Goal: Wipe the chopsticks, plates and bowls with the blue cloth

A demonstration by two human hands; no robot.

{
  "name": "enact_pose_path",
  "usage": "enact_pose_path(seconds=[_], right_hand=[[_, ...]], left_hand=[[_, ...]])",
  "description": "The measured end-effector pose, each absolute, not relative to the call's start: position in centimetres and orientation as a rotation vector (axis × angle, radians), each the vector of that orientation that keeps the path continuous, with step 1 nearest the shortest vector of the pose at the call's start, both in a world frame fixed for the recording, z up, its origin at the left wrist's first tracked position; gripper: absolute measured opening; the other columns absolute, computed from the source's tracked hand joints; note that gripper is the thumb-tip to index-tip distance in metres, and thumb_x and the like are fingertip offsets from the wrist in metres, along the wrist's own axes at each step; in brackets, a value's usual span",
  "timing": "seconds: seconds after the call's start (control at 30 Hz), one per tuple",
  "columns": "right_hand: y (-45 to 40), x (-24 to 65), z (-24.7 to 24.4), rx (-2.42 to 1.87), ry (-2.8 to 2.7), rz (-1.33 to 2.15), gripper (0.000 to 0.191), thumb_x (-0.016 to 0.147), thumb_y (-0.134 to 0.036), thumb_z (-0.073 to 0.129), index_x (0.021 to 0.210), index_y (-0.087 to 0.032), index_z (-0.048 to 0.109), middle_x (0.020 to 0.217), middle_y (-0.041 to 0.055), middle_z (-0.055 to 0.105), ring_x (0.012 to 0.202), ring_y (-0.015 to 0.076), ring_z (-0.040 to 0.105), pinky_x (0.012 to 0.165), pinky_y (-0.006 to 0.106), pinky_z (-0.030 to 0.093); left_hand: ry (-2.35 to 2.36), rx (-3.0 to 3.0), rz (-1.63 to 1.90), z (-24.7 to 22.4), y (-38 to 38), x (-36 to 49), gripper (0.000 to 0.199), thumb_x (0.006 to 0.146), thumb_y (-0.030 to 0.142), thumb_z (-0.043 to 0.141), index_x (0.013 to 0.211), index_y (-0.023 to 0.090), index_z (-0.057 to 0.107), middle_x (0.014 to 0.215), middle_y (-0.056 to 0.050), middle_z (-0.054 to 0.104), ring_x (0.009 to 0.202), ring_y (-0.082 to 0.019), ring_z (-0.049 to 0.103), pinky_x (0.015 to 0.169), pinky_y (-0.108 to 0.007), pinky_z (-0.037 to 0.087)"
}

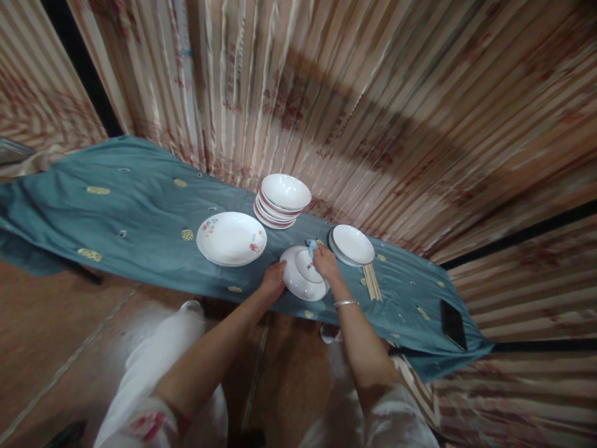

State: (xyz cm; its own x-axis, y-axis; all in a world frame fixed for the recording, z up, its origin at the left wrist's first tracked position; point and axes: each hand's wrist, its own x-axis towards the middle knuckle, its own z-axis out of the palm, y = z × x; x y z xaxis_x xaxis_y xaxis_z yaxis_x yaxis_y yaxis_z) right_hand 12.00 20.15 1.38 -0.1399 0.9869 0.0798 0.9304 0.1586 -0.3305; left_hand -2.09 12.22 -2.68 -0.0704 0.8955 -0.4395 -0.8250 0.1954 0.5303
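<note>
A white plate [298, 283] is turned with its underside and foot ring towards me, above the front part of the table. My left hand [273, 280] grips its left rim, fingers mostly hidden behind it. With my right hand [325, 261] I hold a small light-blue cloth [311, 247] against the plate's far right side. Left of the plate lie oval floral plates [233, 239], one on another. Behind stands a stack of white bowls [285, 191] with red bands. Small white plates [353, 244] are stacked just beyond my right hand.
Wooden chopsticks [372, 283] lie beside the small plates. A dark phone [453, 324] rests near the right end of the table, on the green tablecloth [149, 205]. Striped curtains [326, 93] hang close behind, with dark poles at both sides.
</note>
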Motion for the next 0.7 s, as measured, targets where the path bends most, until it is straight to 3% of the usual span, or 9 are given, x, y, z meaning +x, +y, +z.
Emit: enact_pose_path(seconds=[0.23,0.47,0.7], right_hand=[[19.3,13.9,0.6,-1.830,-2.037,0.398,0.036,0.089,-0.023,0.030,0.103,-0.019,0.063,0.097,0.0082,0.068,0.090,0.0220,0.062,0.083,0.032,0.047],[18.1,15.6,-1.8,-1.647,-1.788,0.486,0.033,0.086,-0.031,0.034,0.095,-0.018,0.063,0.090,0.0066,0.068,0.085,0.0210,0.058,0.083,0.034,0.045],[16.0,15.9,-2.7,-1.710,-1.650,0.455,0.043,0.087,-0.033,0.034,0.113,-0.014,0.061,0.110,0.0129,0.066,0.102,0.0238,0.058,0.095,0.038,0.041]], left_hand=[[0.842,0.109,1.424,-3.0,12.3,-2.1,0.017,0.083,0.012,0.054,0.069,0.014,0.063,0.057,-0.003,0.063,0.055,-0.015,0.058,0.063,-0.028,0.047],[0.843,0.110,1.423,-3.4,12.6,-2.1,0.008,0.080,0.014,0.058,0.074,0.012,0.064,0.058,-0.004,0.063,0.060,-0.017,0.060,0.067,-0.030,0.047],[0.829,0.113,1.427,-3.4,12.5,-2.2,0.003,0.077,0.015,0.063,0.075,0.012,0.063,0.063,-0.005,0.066,0.064,-0.018,0.062,0.069,-0.030,0.048]])
